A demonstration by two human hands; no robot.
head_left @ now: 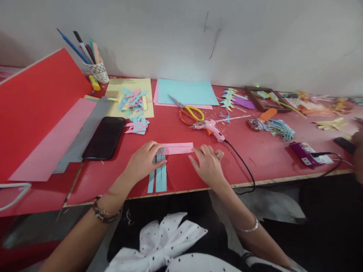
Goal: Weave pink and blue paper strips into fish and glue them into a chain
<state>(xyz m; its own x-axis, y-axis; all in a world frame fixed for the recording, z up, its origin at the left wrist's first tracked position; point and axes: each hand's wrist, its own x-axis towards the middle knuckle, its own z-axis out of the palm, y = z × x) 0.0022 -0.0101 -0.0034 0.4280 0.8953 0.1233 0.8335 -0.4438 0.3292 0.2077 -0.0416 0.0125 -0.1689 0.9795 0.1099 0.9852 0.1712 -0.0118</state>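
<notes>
My left hand (144,160) bends over the left end of the pink paper strips (178,148), holding them down where they meet blue paper strips (161,175). Its thumb lies across the blue strips, which run toward the table's front edge. The exact crossing is partly hidden under my fingers. At the right end of the pink strips, my right hand (209,164) has its index fingertip at the paper's edge, with the thumb apart from it. Just behind the strips lie a pink glue gun (211,128) and scissors with yellow and orange handles (193,113).
A black phone (104,138) and red board (42,105) are at left. Woven paper pieces (137,124) lie behind my left hand. Blue sheets (187,90) rest by the wall. The glue gun's cord (244,166) hangs over the front edge; a purple power box (306,154) sits right.
</notes>
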